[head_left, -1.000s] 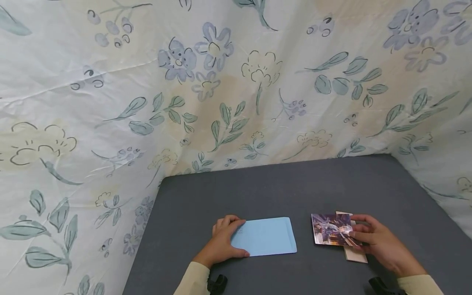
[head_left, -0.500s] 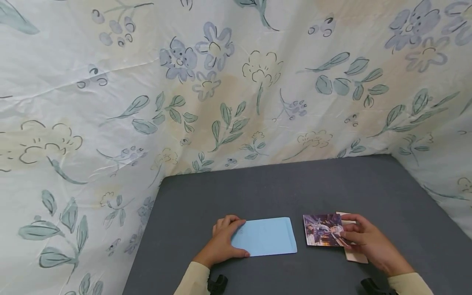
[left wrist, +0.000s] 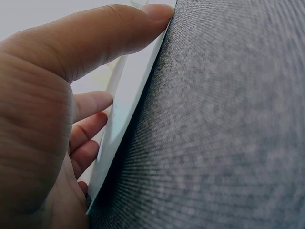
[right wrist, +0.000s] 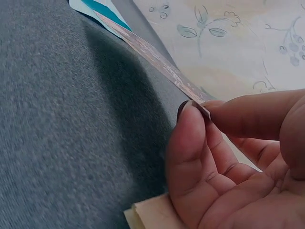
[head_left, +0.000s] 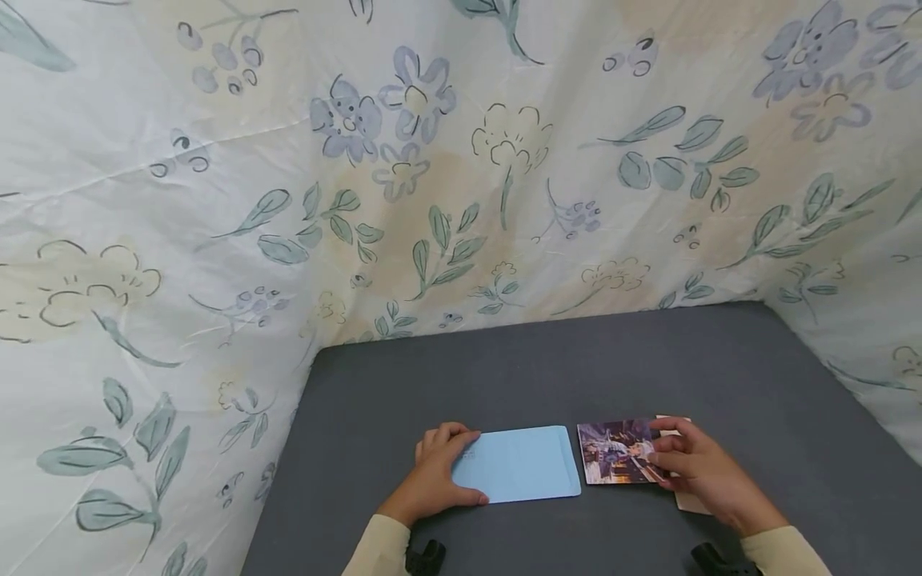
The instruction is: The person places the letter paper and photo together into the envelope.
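Note:
A light blue envelope (head_left: 522,464) lies on the dark grey table. My left hand (head_left: 435,472) holds its left end, thumb at the near edge and fingers at the far edge. Between thumb and fingers, my right hand (head_left: 695,474) pinches the right end of a purple-toned picture postcard (head_left: 615,452). The card is raised off the table, with a shadow beneath it in the right wrist view. Its left edge is close to the envelope's right end, where a darker teal inside (right wrist: 107,12) shows. Whether the two touch is unclear.
A beige flat piece (head_left: 693,504), seemingly folded or stacked, lies partly hidden under my right hand. Floral cloth (head_left: 504,192) hangs behind the table (head_left: 504,376) and along its sides. Each wrist wears a black camera mount (head_left: 426,558).
My right hand has moved left with the postcard, bringing it from well apart to close beside the envelope. More of the beige piece's top is uncovered. My left hand and the envelope stay put.

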`<state>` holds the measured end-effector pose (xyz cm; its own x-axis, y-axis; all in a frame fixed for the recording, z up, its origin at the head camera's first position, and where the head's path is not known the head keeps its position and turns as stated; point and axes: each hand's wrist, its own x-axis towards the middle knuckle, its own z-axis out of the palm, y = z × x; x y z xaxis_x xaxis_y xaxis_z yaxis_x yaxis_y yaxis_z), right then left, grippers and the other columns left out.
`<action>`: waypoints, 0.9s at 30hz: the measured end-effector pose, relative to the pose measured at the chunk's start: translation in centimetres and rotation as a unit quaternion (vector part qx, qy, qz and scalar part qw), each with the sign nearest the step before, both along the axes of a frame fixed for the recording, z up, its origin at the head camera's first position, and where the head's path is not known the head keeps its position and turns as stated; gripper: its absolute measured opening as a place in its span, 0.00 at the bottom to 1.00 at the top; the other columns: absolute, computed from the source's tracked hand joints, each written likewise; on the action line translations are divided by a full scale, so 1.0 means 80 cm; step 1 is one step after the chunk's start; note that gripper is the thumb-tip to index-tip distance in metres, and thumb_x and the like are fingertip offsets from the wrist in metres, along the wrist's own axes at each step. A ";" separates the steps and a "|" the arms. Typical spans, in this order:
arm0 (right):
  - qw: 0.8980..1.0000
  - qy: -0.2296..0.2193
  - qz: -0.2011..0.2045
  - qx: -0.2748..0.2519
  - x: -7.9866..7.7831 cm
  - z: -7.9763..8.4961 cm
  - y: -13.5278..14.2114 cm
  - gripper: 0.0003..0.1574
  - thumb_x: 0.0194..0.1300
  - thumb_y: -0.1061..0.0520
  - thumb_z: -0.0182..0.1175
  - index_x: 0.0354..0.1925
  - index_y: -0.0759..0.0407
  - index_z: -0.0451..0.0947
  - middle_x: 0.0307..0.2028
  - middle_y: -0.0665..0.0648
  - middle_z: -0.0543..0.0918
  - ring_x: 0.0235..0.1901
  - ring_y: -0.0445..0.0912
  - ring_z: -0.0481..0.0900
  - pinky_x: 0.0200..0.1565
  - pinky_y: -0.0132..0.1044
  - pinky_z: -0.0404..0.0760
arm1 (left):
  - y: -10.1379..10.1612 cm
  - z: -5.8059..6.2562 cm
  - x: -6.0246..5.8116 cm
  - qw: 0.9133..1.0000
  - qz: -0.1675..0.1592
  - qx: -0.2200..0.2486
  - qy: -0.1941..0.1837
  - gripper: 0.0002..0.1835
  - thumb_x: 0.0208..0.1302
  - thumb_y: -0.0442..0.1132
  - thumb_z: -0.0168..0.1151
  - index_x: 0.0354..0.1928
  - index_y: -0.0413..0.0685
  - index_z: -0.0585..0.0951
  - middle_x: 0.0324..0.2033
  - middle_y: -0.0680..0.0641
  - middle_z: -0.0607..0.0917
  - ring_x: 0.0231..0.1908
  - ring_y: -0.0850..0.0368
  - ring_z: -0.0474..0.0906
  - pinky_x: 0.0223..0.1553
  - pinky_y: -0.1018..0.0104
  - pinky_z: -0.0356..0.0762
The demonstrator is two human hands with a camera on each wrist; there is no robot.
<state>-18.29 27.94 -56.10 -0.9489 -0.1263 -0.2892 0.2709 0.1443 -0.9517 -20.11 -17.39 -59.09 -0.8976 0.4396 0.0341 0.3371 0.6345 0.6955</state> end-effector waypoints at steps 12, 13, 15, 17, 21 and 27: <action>0.999 0.015 0.040 -0.018 0.001 -0.008 -0.010 0.34 0.79 0.66 0.63 0.74 0.72 0.59 0.45 0.62 0.79 0.39 0.52 0.80 0.39 0.49 0.87 | -0.001 -0.001 0.001 1.000 -0.004 0.002 0.001 0.53 0.52 0.63 0.87 0.79 0.57 0.75 0.68 0.55 0.68 0.66 0.46 0.59 0.66 0.32 0.52; 0.999 0.015 0.043 -0.020 0.001 -0.008 -0.011 0.34 0.79 0.66 0.63 0.74 0.72 0.59 0.45 0.62 0.79 0.39 0.52 0.80 0.38 0.49 0.86 | -0.001 -0.001 0.001 1.000 -0.004 0.002 0.001 0.53 0.52 0.63 0.87 0.79 0.57 0.75 0.68 0.55 0.69 0.66 0.46 0.59 0.66 0.32 0.52; 0.999 0.014 0.047 -0.020 0.002 -0.009 -0.013 0.35 0.79 0.65 0.63 0.74 0.72 0.59 0.45 0.62 0.79 0.39 0.52 0.80 0.38 0.48 0.87 | -0.001 -0.001 0.001 1.000 -0.003 0.001 0.001 0.53 0.52 0.63 0.87 0.79 0.58 0.75 0.68 0.56 0.69 0.66 0.47 0.59 0.66 0.33 0.53; 0.998 0.015 0.051 -0.020 0.003 -0.010 -0.014 0.36 0.80 0.65 0.63 0.75 0.72 0.58 0.45 0.63 0.79 0.39 0.52 0.80 0.38 0.49 0.87 | 0.000 -0.002 0.002 1.000 -0.002 0.000 0.001 0.53 0.52 0.63 0.87 0.79 0.58 0.75 0.68 0.56 0.69 0.67 0.47 0.59 0.66 0.34 0.53; 0.999 0.015 0.049 -0.015 0.004 -0.011 -0.018 0.37 0.79 0.65 0.64 0.76 0.72 0.58 0.46 0.64 0.78 0.40 0.53 0.81 0.38 0.50 0.87 | 0.000 -0.003 0.002 1.000 -0.001 -0.002 0.002 0.54 0.51 0.64 0.87 0.79 0.59 0.75 0.68 0.56 0.69 0.67 0.47 0.59 0.66 0.34 0.54; 0.999 0.017 0.047 -0.017 0.004 -0.012 -0.023 0.37 0.78 0.66 0.65 0.75 0.72 0.59 0.45 0.63 0.78 0.40 0.52 0.81 0.38 0.49 0.88 | 0.000 -0.005 0.003 1.000 0.002 -0.002 0.003 0.53 0.51 0.64 0.87 0.79 0.60 0.75 0.69 0.56 0.69 0.67 0.47 0.59 0.66 0.33 0.53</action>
